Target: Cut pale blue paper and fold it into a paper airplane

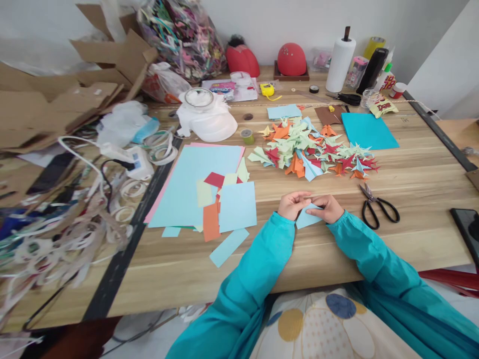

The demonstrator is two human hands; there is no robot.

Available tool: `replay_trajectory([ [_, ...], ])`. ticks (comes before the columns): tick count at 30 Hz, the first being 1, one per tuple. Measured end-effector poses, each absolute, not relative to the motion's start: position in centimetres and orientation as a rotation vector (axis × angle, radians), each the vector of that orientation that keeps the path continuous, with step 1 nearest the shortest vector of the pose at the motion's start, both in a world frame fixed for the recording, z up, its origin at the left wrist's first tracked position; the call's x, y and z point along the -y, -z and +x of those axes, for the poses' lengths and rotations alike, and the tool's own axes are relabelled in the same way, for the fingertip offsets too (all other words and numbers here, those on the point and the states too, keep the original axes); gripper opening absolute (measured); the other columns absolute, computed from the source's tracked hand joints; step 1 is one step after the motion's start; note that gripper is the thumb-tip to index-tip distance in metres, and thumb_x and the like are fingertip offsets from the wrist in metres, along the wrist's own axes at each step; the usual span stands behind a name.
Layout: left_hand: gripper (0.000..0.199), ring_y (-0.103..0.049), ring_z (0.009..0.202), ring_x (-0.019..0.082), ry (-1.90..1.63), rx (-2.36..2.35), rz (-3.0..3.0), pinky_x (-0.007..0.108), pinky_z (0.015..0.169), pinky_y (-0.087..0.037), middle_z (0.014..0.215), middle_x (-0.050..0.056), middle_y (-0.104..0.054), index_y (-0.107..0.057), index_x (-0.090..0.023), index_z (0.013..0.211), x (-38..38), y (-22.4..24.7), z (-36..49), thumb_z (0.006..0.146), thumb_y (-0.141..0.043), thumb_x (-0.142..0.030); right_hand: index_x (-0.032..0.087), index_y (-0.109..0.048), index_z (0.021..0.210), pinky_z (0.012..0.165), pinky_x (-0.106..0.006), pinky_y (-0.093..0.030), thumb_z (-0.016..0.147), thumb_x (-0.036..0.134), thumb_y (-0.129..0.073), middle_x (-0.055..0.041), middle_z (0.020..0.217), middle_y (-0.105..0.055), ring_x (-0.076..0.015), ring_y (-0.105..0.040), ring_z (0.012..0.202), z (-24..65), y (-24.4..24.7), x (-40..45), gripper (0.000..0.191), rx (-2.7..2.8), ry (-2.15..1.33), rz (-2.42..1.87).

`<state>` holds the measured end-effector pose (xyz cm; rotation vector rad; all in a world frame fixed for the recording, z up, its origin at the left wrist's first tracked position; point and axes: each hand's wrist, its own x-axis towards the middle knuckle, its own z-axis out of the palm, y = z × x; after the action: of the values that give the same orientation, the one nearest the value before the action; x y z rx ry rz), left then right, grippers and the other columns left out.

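Teal sleeves (254, 279) up close, now my left hand (292, 206) and right hand (330, 208), grips pinching 1 blue paper (306, 219) near scissors (370, 198)!

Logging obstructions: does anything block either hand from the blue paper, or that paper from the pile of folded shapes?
Nothing visible: left hand and right hand both hold the blue paper; the scissors lie right of its line to the pile.

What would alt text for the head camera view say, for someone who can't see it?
Left hand and right hand hold a light blue paper piece above a wooden table. Beyond lies a pile of folded paper figures; black-handled scissors lie right, paper sheets left.
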<state>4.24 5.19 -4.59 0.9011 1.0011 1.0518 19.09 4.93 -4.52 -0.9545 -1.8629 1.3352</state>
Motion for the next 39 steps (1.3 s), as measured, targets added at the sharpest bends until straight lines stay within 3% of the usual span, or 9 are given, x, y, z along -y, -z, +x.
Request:
replay_trajectory([
  [8,0.040,-0.055,0.053,0.011,-1.123,-1.054,0.991,0.025,0.053,-0.045,0.059,0.002,-0.064,-0.068,-0.013,0.074,-5.14,4.85,4.53,0.039,-0.080,-0.029,0.014,-0.056,0.053,0.051,-0.025,-0.035,0.069,0.048,-0.062,0.0014,0.052,-0.046,-0.0095,-0.040,0.053,19.08,4.64,-5.26,0.038,1.751,-1.306,-1.012],
  [14,0.030,-0.049,0.044,0.009,-1.121,-1.099,1.009,0.023,0.047,-0.042,0.046,-0.002,-0.057,-0.068,-0.013,0.065,-5.06,5.15,4.48,0.042,-0.079,-0.029,0.013,-0.058,0.055,0.054,-0.025,-0.038,0.070,0.043,-0.063,-0.0003,0.055,-0.050,-0.0110,-0.045,0.056,18.94,4.51,-5.06,0.033,1.790,-1.324,-0.947],
  [22,0.029,-0.049,0.045,0.008,-1.055,-1.138,0.975,0.023,0.046,-0.040,0.047,-0.001,-0.058,-0.068,-0.013,0.060,-5.19,5.42,4.37,0.040,-0.079,-0.031,0.015,-0.053,0.050,0.053,-0.025,-0.037,0.069,0.046,-0.063,0.0014,0.052,-0.045,-0.0102,-0.043,0.053,18.94,4.13,-5.03,0.038,1.798,-1.333,-0.921],
  [30,0.027,-0.059,0.066,0.014,-1.155,-1.140,0.937,0.027,0.065,-0.047,0.069,0.003,-0.068,-0.068,-0.015,0.069,-5.35,4.52,4.13,0.052,-0.074,-0.035,0.014,-0.055,0.057,0.046,-0.023,-0.029,0.065,0.053,-0.063,0.0023,0.053,-0.043,-0.0082,-0.036,0.050,19.14,4.65,-5.21,0.040,1.622,-1.308,-1.137],
  [39,0.021,-0.053,0.057,0.012,-1.150,-1.211,1.109,0.024,0.057,-0.042,0.060,0.001,-0.064,-0.066,-0.015,0.064,-5.23,4.57,3.91,0.057,-0.070,-0.034,0.014,-0.053,0.057,0.044,-0.022,-0.027,0.071,0.060,-0.051,0.0035,0.049,-0.041,-0.0067,-0.034,0.046,19.32,4.48,-5.17,0.048,1.354,-1.391,-1.268],
])
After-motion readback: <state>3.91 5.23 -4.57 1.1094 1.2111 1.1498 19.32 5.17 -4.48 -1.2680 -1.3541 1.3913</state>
